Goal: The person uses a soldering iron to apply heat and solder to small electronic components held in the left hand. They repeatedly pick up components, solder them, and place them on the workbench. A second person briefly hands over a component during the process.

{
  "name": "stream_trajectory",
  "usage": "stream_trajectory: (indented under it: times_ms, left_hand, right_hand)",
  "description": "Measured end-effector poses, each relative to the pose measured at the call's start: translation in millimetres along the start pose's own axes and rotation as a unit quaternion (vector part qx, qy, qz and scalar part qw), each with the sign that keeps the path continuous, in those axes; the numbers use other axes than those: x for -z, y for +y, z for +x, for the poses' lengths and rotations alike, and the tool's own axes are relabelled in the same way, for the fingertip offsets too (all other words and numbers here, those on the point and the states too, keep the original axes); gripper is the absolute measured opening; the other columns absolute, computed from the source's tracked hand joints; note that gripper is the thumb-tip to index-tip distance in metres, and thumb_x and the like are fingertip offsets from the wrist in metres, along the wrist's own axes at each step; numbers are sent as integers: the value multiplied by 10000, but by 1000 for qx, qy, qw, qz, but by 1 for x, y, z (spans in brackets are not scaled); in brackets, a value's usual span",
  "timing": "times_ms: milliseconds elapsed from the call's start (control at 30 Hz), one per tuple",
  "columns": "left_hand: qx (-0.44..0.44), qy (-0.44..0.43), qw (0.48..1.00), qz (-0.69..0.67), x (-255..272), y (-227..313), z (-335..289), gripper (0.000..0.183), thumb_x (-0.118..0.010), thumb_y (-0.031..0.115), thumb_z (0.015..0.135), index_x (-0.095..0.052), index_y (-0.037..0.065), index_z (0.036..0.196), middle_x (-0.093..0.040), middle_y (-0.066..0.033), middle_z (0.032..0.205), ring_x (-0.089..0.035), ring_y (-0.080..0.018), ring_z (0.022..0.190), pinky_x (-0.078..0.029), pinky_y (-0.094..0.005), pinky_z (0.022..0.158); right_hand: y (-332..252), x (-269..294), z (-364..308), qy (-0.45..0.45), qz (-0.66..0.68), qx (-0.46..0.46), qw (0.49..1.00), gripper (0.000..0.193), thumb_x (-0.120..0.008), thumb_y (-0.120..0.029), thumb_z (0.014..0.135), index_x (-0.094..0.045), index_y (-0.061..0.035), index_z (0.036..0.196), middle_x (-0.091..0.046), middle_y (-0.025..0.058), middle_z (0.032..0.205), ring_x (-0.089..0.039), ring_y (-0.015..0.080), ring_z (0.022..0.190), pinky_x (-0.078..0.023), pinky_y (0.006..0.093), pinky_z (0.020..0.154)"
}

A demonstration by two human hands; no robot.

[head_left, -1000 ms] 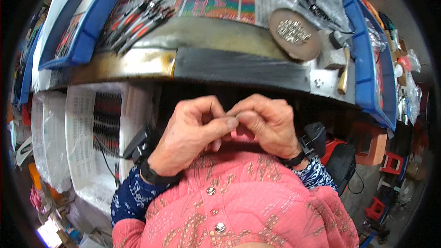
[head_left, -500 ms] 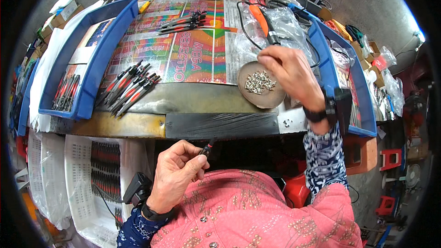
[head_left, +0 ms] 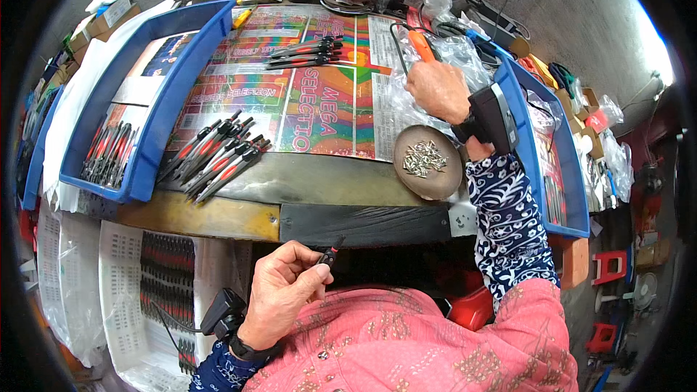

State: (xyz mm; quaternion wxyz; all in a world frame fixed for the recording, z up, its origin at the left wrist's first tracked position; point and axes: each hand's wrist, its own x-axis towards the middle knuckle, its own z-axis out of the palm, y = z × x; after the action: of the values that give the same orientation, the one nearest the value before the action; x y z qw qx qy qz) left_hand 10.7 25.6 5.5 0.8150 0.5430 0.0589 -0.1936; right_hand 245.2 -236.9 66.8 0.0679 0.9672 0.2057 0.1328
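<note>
My left hand (head_left: 287, 289), low in front of my body, pinches a small black-and-red pen-like piece (head_left: 330, 255) between thumb and fingers, its dark tip pointing up and away. Over the right side of the bench, my right hand (head_left: 439, 91) is closed around the lower part of an orange corded electric screwdriver (head_left: 421, 45); its fingertips are mostly hidden. Just nearer than that hand, a round brown dish (head_left: 443, 183) holds many small silver metal pieces. A pile of black-and-red pen-like pieces (head_left: 218, 156) lies on the bench at left, with a smaller bunch (head_left: 305, 52) farther back.
Blue trays stand at the left (head_left: 145, 174) and right (head_left: 534, 174) of the bench, both holding more pen-like pieces. Below left, a white basket (head_left: 120, 305) contains rows of them. Clear plastic bags (head_left: 465, 58) and cables lie at the back right.
My right hand has moved from above the dish up onto the electric screwdriver and closed around it. My left hand keeps its pinch on the pen-like piece. The whole view has shifted slightly.
</note>
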Motion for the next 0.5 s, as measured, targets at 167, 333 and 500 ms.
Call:
stream_trajectory:
  times_ms: [167,333,500]
  left_hand:
    - [2,6,1000,-6,2,-1,1,76,-584,-1,867,-553,-31,930,-629,-85,768,-558,-83,591,-444,-207,530]
    - [-8,21,1000,-15,6,-1,-1,98,-599,4,853,-540,-12,930,-639,-122,769,-579,-122,573,-475,-224,526]
    - [-19,32,999,-32,8,-1,-3,91,-586,-12,853,-533,-26,926,-636,-128,777,-585,-136,573,-488,-244,533]
  right_hand:
    - [-11,1,-3,-84,-95,25,992,159,-559,-146,780,-667,-33,748,-653,188,754,-658,336,718,-516,438,598]
    - [-5,-7,18,-51,-199,-148,967,178,-510,-125,829,-649,-29,772,-675,151,776,-684,282,730,-539,400,618]
    - [39,-11,32,44,-78,-239,967,274,-600,-255,794,-655,10,750,-660,205,759,-670,346,757,-533,412,659]
